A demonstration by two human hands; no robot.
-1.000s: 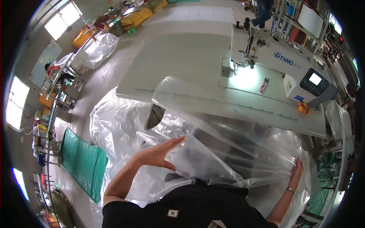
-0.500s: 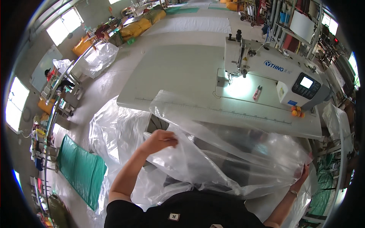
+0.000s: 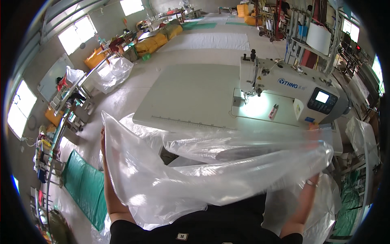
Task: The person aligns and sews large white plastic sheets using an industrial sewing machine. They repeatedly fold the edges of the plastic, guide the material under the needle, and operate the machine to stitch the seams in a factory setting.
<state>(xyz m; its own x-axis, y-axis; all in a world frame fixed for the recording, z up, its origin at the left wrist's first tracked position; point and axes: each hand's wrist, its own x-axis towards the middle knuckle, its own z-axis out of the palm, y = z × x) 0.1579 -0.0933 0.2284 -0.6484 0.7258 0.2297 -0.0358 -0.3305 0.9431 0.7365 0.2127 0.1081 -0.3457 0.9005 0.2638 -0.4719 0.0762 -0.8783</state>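
A clear plastic sheet (image 3: 195, 179) is stretched between my raised arms, hanging in folds in front of my body and over the near edge of the sewing table (image 3: 183, 93). At the far left, my left hand (image 3: 102, 140) is closed on the sheet's side edge, its fingers partly hidden by the plastic. My right hand (image 3: 313, 136), blurred and seen through the film, grips the sheet's other end near the table's right front corner. Beyond the sheet stands a white sewing machine (image 3: 292, 83), its lamp lit. Small red-handled thread snips (image 3: 274, 112) lie by its needle area.
More clear plastic (image 3: 300, 203) hangs below by my right arm. A green sheet (image 3: 83, 187) lies on the floor at left. Racks and shelving (image 3: 308, 44) stand at right; worktables with yellow bundles (image 3: 156, 42) line the far left. Someone sits at the left-hand benches.
My left hand has swung out left and up, spreading the sheet's edge. My right hand has risen towards the table's right corner, and the plastic now stretches across in front of me.
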